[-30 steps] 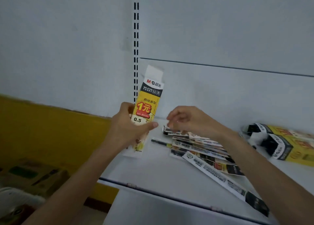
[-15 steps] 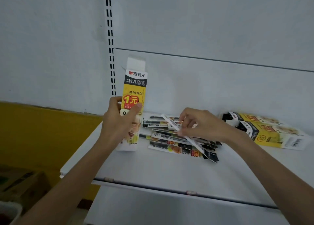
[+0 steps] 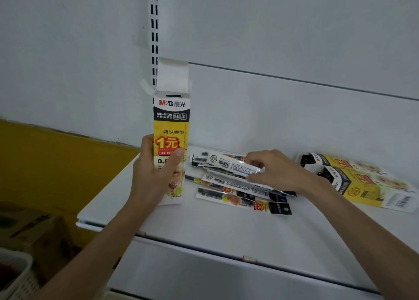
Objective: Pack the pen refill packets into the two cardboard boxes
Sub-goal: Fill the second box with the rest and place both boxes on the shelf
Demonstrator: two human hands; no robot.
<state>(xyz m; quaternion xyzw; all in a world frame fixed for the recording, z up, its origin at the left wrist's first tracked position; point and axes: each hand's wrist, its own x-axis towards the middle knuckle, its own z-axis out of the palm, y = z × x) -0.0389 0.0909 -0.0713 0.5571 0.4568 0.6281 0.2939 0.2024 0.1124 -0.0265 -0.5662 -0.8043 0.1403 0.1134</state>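
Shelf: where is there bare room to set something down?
The shelf is bare along its front edge, in front of the upright box and the packets. It is crowded at the back: the left hand holds the box, the right hand pinches a packet, and two lying boxes fill the right.

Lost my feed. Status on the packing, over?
Left hand grips open box upright on shelf. Right hand pinches a packet atop pile. Box mouth unobstructed.
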